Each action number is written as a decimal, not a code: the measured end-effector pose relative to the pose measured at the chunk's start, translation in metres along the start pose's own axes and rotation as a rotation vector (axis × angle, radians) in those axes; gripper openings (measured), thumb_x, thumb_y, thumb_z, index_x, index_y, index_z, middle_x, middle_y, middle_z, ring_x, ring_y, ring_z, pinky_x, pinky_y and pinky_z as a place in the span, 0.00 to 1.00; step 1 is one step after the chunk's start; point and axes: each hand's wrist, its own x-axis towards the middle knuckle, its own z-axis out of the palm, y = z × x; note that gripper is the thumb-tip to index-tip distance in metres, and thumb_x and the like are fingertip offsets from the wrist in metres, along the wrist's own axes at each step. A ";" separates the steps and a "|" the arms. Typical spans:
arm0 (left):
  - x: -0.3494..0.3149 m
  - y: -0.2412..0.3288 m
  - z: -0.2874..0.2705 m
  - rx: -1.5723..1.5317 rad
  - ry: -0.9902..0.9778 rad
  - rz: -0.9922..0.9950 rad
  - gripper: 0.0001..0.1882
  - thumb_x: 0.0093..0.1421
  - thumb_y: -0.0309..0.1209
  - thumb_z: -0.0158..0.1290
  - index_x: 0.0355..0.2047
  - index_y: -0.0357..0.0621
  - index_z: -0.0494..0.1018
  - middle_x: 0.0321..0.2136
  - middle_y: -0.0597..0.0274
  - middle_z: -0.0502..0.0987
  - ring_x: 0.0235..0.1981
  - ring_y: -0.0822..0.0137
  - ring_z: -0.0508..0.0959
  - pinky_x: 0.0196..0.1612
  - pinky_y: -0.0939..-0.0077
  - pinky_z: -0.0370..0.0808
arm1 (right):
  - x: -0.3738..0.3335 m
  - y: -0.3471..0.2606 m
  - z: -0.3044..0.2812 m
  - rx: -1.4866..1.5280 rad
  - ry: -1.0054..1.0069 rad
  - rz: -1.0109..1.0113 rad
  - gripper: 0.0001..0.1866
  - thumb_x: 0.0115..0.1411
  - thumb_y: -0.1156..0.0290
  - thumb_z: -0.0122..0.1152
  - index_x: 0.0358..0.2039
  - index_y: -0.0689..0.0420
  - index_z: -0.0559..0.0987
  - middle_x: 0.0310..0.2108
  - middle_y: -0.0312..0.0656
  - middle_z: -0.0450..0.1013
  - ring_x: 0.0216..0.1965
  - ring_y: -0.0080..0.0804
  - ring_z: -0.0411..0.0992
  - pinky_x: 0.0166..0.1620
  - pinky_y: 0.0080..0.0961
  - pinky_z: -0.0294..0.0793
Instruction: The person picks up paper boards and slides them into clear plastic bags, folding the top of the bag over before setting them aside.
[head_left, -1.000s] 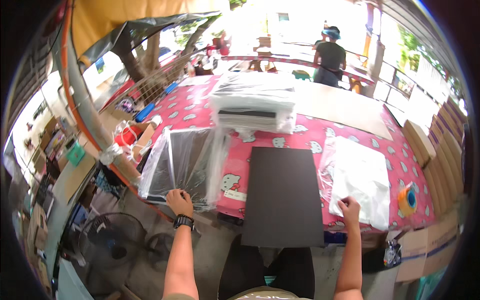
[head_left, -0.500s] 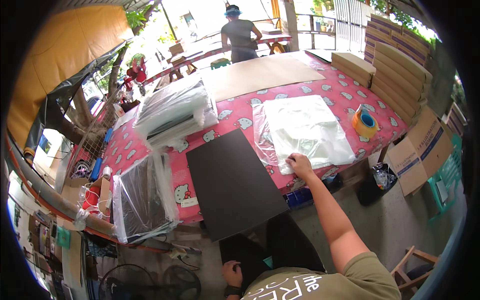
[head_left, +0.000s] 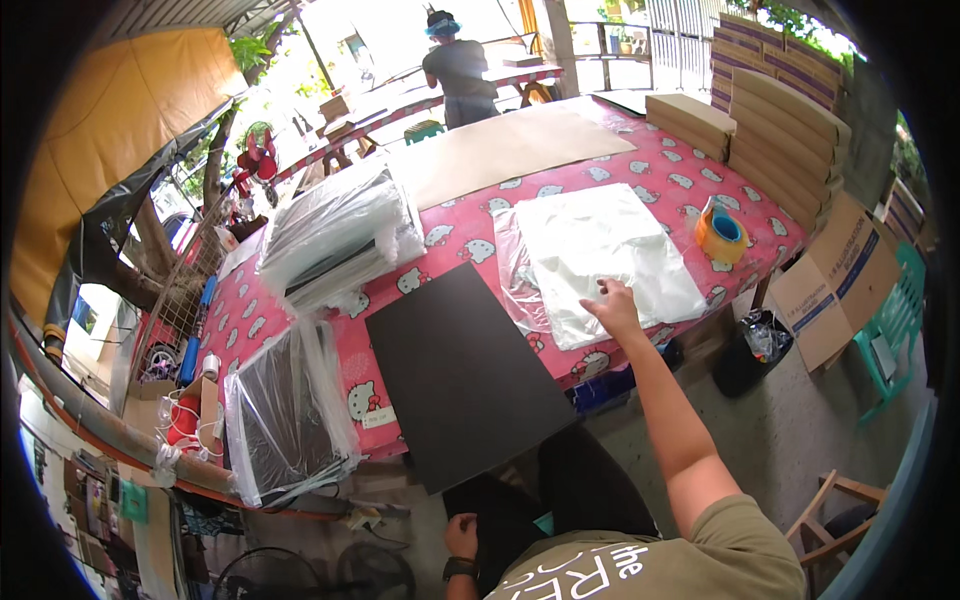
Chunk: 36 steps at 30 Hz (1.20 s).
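My right hand (head_left: 612, 306) lies over the lower part of a stack of clear plastic sleeves (head_left: 610, 240), thumb and fingers apart, touching the top sleeve. My left hand (head_left: 462, 537) rests low against my left thigh, fingers loosely bent and nothing seen in it. Left of the sleeves, a black rectangular board (head_left: 465, 375) lies bare on the table, its near end jutting past the edge toward my lap. A plastic-wrapped dark board pack (head_left: 285, 415) sits to its left. Farther back is a taller pile of plastic-wrapped boards (head_left: 335, 235).
The table has a pink patterned cover (head_left: 465, 225). A tape roll in an orange dispenser (head_left: 720, 238) stands at right, near stacked brown cartons (head_left: 780, 140). A brown sheet (head_left: 520, 150) lies at the back. Beyond, a person (head_left: 460, 75) stands at another table. A black bin (head_left: 750, 365) is below right.
My right hand has shifted from the lower left corner of the sleeves up onto them, and its fingers have spread. My head view has turned slightly. The black board lies as before.
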 end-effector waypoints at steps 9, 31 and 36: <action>-0.002 -0.007 0.004 -0.008 0.031 -0.059 0.03 0.46 0.25 0.50 0.24 0.43 0.73 0.21 0.61 0.73 0.25 0.68 0.73 0.31 0.76 0.68 | 0.003 -0.043 -0.033 0.505 -0.485 0.225 0.12 0.48 0.69 0.58 0.31 0.62 0.75 0.25 0.44 0.73 0.28 0.31 0.70 0.36 0.25 0.68; 0.000 -0.010 0.003 -0.034 0.037 -0.011 0.03 0.45 0.24 0.50 0.23 0.43 0.73 0.19 0.63 0.73 0.21 0.73 0.71 0.27 0.80 0.67 | -0.025 -0.022 0.005 0.149 -0.572 0.159 0.10 0.47 0.66 0.56 0.25 0.61 0.74 0.26 0.46 0.70 0.31 0.42 0.69 0.36 0.31 0.66; 0.003 -0.010 0.003 -0.043 0.004 -0.069 0.04 0.46 0.26 0.50 0.23 0.42 0.73 0.19 0.63 0.73 0.22 0.72 0.71 0.27 0.80 0.67 | -0.023 -0.014 0.006 0.338 -0.493 0.321 0.08 0.52 0.70 0.52 0.26 0.63 0.73 0.19 0.43 0.70 0.24 0.29 0.67 0.29 0.24 0.65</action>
